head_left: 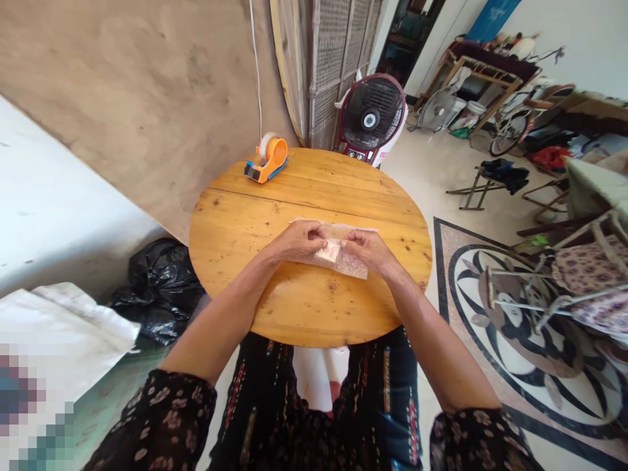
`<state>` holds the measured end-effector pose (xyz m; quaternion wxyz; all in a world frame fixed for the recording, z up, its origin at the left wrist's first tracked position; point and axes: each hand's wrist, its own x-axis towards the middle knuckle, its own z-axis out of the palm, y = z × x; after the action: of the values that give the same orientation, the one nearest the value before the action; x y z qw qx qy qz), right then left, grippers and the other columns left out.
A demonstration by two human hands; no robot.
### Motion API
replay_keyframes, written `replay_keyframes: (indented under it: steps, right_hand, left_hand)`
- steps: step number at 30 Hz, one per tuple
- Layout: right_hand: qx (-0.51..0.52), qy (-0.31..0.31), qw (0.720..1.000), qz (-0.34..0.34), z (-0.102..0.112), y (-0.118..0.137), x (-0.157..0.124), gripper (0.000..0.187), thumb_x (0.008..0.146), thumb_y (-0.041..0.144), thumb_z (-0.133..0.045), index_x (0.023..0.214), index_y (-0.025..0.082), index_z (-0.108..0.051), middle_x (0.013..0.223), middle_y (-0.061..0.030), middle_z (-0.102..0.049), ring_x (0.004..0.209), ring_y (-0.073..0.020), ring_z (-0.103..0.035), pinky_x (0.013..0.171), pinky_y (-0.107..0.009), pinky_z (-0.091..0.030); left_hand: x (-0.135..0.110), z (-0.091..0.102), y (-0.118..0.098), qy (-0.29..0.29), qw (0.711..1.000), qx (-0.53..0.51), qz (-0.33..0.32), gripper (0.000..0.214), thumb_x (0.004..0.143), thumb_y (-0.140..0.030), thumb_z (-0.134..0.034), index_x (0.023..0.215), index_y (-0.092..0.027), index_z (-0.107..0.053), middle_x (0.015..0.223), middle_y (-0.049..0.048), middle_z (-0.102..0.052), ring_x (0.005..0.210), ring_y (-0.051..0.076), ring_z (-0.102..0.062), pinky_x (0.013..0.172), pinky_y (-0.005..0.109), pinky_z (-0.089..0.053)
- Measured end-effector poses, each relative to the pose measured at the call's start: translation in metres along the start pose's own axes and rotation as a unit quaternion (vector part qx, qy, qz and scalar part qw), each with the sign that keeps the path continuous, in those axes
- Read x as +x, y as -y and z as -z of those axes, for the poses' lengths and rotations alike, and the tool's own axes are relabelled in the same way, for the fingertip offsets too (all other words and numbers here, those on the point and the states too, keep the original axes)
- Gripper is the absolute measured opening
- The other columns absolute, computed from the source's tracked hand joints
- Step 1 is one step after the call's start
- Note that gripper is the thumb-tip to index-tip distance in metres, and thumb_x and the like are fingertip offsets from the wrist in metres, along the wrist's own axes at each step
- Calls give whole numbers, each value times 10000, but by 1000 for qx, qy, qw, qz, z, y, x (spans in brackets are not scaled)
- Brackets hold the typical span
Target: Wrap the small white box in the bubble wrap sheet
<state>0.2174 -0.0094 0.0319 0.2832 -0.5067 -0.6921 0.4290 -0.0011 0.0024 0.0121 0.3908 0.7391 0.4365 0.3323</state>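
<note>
Centrally, on the round wooden table (235, 261), a clear plastic bag (349, 261) lies flat. It is pinched from both sides by the left hand (297, 241) and right hand (367, 248), fingertips closed beside a small pale slip (330, 250). The thin film could probably be torn by uneven pulling. An orange tape dispenser (267, 160) is seen at the far left edge.

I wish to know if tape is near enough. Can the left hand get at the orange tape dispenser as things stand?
Probably yes: only bare wooden table lies between the left hand and the orange tape dispenser, but that hand now grips the clear plastic packet.
</note>
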Motion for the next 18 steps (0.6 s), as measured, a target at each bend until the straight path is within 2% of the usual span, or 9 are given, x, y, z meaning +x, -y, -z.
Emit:
replay_keyframes:
  steps: [7, 12, 18]
  right_hand:
    - [-2, 16, 1000, -7, -3, -1, 3, 360, 720, 520, -637, 673, 169, -570, 596, 46, -450, 530, -80, -365, 498, -224, -275]
    - [14, -16, 1000, 7, -7, -1, 4, 349, 711, 502, -658, 658, 164, -587, 600, 38, -490, 544, -85, -397, 527, -231, -311]
    - [54, -37, 998, 16, -11, -1, 3, 320, 702, 473, -679, 647, 165, -610, 593, 32, -521, 549, -90, -417, 541, -233, -333]
  left_hand:
    - [-2, 1, -3, -9, 1000, 8, 12, 175, 696, -296, -576, 773, -157, -648, 680, -24, -566, 634, 118, -490, 571, 218, -363]
    - [-3, 4, -6, 3, 999, -10, 37, 197, 693, -353, -585, 684, -156, -578, 633, -31, -494, 602, 114, -455, 540, 222, -332]
    - [-1, 3, -1, 7, 1000, 9, 29, 210, 687, -343, -598, 779, -161, -646, 687, -14, -555, 649, 132, -491, 558, 224, -352]
